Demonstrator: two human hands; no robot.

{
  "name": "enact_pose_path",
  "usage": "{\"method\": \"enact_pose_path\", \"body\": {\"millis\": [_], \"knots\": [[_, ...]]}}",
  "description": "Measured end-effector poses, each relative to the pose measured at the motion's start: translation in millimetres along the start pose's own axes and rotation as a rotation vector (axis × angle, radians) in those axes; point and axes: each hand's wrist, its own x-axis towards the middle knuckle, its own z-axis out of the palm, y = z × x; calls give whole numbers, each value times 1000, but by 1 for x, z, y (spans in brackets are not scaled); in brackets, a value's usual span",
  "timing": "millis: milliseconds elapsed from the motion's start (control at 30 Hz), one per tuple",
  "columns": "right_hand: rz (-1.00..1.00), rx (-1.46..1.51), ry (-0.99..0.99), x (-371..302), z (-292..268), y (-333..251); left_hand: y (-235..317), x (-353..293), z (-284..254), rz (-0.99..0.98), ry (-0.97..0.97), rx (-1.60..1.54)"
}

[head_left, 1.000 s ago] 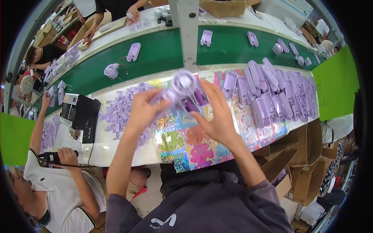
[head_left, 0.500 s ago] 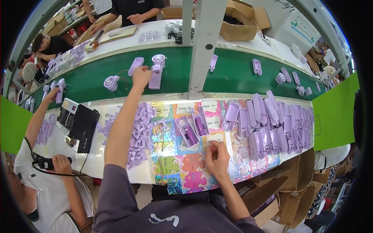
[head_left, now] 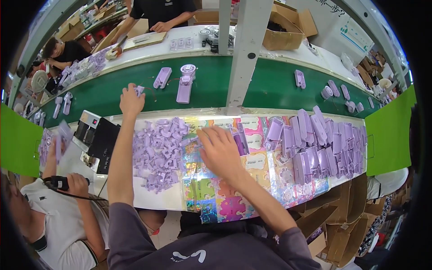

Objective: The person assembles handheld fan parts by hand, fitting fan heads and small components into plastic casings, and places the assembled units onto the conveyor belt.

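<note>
Over the green conveyor belt (head_left: 211,81), my left hand (head_left: 132,102) has its fingers closed around a lilac round fan head (head_left: 140,90), which it mostly hides. A thin reddish wire runs from there toward a lilac handle shell (head_left: 162,78) lying on the belt. Beside that shell rests another lilac fan (head_left: 186,83), its round head joined to a handle. My right hand (head_left: 221,150) is above the colourful printed sheets (head_left: 231,204), fingers extended and spread. Under its fingertips, one lilac shell is almost wholly covered. Just right of them shows a shell with a purple battery (head_left: 241,140).
Small lilac parts (head_left: 157,150) lie heaped between my arms. Many lilac shells (head_left: 319,144) are stacked at right. A black machine (head_left: 96,139) stands left, beside a co-worker holding a lilac part. A metal post (head_left: 245,58) rises at the belt's near edge.
My left hand has moved left from beside the joined fan to the separate fan head. My right hand has moved up and left over the shells, its fingers spreading.
</note>
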Motion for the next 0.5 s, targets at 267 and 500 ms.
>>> {"method": "enact_pose_path", "body": {"millis": [267,500], "knots": [[93,182,-139,-4,39,13,67,-121,-102,241,279,-539],[745,1224,-222,-4,-57,2,93,-228,-119,390,98,-771]]}}
